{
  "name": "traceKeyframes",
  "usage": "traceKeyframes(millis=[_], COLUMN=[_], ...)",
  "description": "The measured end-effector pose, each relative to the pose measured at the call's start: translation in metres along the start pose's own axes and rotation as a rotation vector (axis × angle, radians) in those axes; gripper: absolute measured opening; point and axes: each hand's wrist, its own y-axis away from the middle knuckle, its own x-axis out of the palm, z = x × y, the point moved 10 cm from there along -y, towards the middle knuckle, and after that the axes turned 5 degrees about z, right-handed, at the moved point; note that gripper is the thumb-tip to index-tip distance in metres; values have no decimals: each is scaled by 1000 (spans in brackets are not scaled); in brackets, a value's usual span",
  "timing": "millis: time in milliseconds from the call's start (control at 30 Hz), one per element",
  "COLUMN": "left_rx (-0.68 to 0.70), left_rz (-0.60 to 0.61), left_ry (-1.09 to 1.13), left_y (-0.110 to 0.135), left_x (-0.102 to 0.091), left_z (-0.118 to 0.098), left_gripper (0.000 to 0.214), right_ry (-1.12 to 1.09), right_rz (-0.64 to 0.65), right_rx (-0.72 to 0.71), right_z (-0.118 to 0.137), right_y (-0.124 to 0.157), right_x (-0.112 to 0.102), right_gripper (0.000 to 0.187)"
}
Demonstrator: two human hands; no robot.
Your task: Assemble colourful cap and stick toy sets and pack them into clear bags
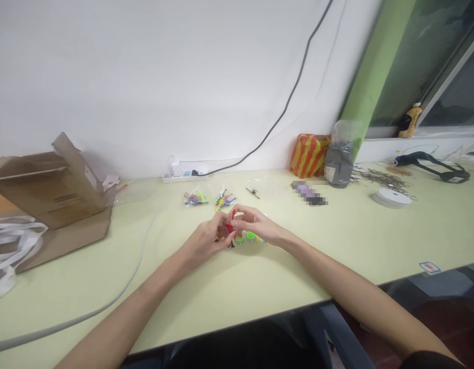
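Both my hands meet over the middle of the pale yellow table [260, 287]. My left hand [206, 241] and my right hand [256, 225] have their fingers curled together around a small red plastic piece [230, 228]. Right under the right hand lie small bright green plastic parts [249, 236] with other coloured bits. Two small clear bags of coloured plastic pieces [195, 199] [224, 199] lie just beyond the hands.
An open cardboard box [52, 195] and white straps [10, 246] sit at the left, with a grey cable [117, 297] running along the table. At the back stand a power strip [185, 174], a striped orange bag [309, 154], a clear bag of dark metal parts [339, 161], and a white tape roll [393, 197].
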Motion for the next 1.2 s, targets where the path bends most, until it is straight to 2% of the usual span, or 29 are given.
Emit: traceKeyframes(millis=[100,333,533,733,867,1000,1100,1200], left_rx=[-37,-42,-33,-17,-57,-77,-111,-124], left_rz=[61,101,85,88,42,-26,-18,-4], left_ry=[-1,49,-9,-59,-115,-144,-158,-169], left_y=[1,-1,-1,0,3,4,5,5], left_x=[8,11,11,14,1,-13,-13,-11], left_z=[2,-4,-2,5,13,21,25,24], left_gripper=[13,9,12,11,11,13,15,17], right_ry=[20,30,40,-54,-77,-48,-23,11], right_rz=[-3,-54,-80,-70,-131,-301,-416,-447], right_rx=[16,-3,13,36,37,22,18,37], right_z=[1,7,9,4,2,10,22,31], right_y=[0,1,2,2,5,13,22,31], right_x=[2,4,5,4,-14,-43,-64,-81], right_gripper=[37,37,35,27,27,34,35,30])
